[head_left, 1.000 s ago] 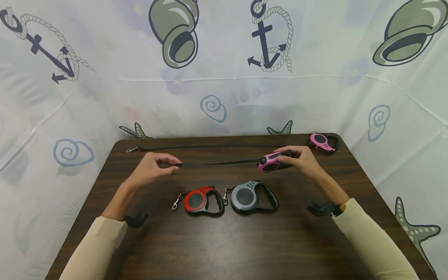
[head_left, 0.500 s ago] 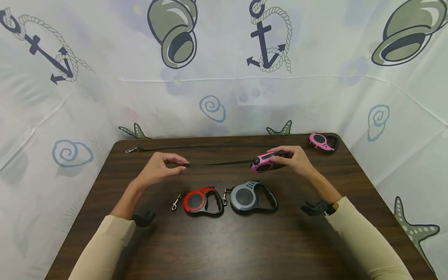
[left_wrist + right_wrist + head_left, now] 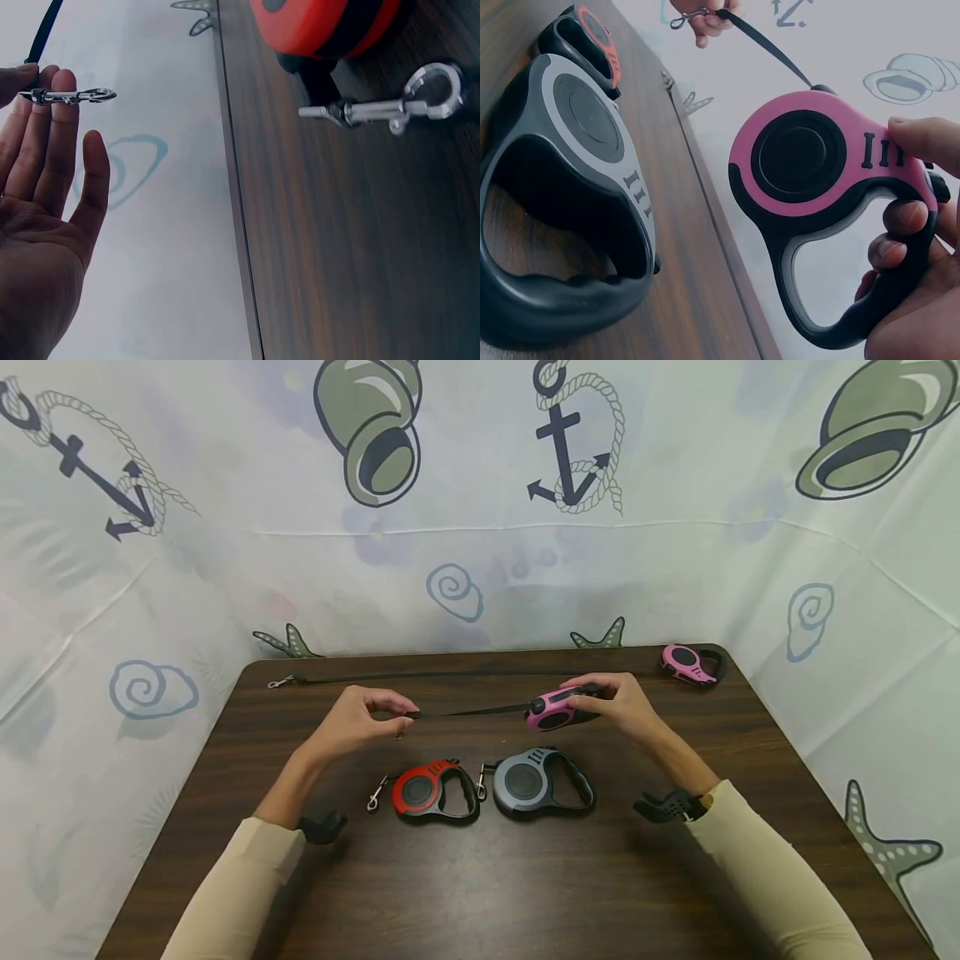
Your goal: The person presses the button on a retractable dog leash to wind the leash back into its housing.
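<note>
In the head view my right hand [image 3: 618, 706] holds a pink and black retractable dog leash [image 3: 551, 712] above the table. The right wrist view shows its fingers curled around the black handle [image 3: 896, 289], the thumb on the pink casing. A short length of black strap [image 3: 483, 711] runs leftward from the casing. At its far end my left hand [image 3: 352, 727] pinches the strap between thumb and fingers. A silver snap hook [image 3: 71, 96] sticks out beside those fingers in the left wrist view.
A red retractable leash [image 3: 420, 791] and a grey one [image 3: 525, 781] lie in front of the hands, each with a metal clip. Another pink leash [image 3: 684, 664] rests at the back right corner, its strap [image 3: 420, 676] stretched along the table's far edge to a clip [image 3: 281, 682].
The left hand has moved right with the strap end, and the right hand has shifted slightly left with the pink leash. The strap between them is shorter.
</note>
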### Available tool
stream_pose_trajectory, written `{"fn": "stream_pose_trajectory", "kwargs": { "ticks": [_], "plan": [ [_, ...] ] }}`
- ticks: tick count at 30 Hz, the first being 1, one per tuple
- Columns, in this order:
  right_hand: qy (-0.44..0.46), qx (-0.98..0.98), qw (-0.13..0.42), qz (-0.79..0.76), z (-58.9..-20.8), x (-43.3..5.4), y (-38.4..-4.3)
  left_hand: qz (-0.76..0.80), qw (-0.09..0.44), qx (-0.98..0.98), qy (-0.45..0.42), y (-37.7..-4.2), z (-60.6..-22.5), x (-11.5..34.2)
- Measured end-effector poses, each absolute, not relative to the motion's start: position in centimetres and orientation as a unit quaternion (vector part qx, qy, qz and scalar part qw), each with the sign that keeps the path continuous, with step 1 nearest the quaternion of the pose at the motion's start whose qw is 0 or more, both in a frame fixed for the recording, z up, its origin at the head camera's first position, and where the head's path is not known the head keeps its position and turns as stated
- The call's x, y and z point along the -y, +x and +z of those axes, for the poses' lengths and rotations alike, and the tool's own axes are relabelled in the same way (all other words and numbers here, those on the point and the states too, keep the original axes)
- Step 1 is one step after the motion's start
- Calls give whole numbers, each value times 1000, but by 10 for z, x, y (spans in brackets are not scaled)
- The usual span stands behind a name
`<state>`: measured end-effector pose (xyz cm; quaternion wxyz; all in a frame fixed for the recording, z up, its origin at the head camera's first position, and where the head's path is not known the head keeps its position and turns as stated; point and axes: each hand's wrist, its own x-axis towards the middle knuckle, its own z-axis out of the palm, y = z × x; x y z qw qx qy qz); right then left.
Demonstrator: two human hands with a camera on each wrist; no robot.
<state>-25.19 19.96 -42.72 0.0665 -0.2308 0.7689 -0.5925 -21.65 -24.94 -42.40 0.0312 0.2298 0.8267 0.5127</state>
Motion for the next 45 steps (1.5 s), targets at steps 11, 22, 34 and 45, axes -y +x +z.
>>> {"fn": "stream_pose_trajectory", "kwargs": {
  "ticks": [11,22,34,45],
  "plan": [
    [-239,-759,72,-602,-431,-190,-253,517,42,-822,237,-221,-429,237],
    [-238,-759,77,-601,-430,-180,-252,511,55,-826,232,-224,-431,227],
    [-243,-755,81,-603,-428,-167,-249,504,56,-826,248,-226,-430,212],
    [-255,-746,84,-609,-432,-156,-249,508,67,-819,259,-229,-432,197]
  ]
}}
